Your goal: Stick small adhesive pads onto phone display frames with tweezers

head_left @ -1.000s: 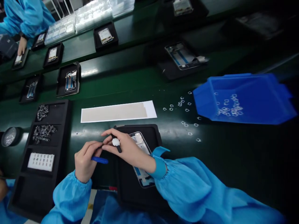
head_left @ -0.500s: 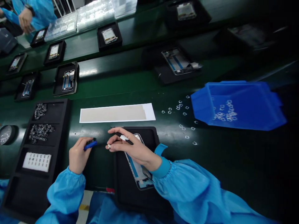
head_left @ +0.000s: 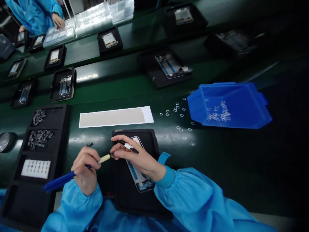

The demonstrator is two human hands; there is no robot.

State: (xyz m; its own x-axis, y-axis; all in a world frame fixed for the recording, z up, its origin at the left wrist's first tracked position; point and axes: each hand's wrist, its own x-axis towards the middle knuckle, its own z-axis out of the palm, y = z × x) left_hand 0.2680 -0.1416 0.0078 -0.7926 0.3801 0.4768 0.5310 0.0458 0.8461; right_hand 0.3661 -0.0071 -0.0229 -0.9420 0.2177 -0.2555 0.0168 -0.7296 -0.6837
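My left hand (head_left: pixel 85 166) is closed around a blue pen-like tool (head_left: pixel 60 181), whose pale yellow tip (head_left: pixel 104 158) points at my right fingertips. My right hand (head_left: pixel 135 158) pinches a tiny dark part (head_left: pixel 112 154) between thumb and fingers; its exact kind is too small to tell. A black-and-white pen-like tool (head_left: pixel 129 147) lies across that same hand, tucked between the fingers. Below the right hand, a phone frame (head_left: pixel 145 185) with blue strips rests in a black tray (head_left: pixel 135 203), partly covered by hand and wrist. Small dark parts (head_left: pixel 89 144) lie just beyond my left hand.
At left stands a compartmented black tray (head_left: pixel 63 129) with heaps of small parts and a white card (head_left: pixel 36 168). A beige-and-white strip (head_left: pixel 113 117) lies ahead. Small outline-shaped pieces (head_left: pixel 182 115) are scattered beside a blue bin (head_left: pixel 231 106). A co-worker's hand (head_left: pixel 58 21) touches clear trays.
My left hand has shifted right and turned the blue tool, bringing its yellow tip to my right fingertips. The right hand keeps its pinch. The co-worker's hand has moved onto the clear trays.
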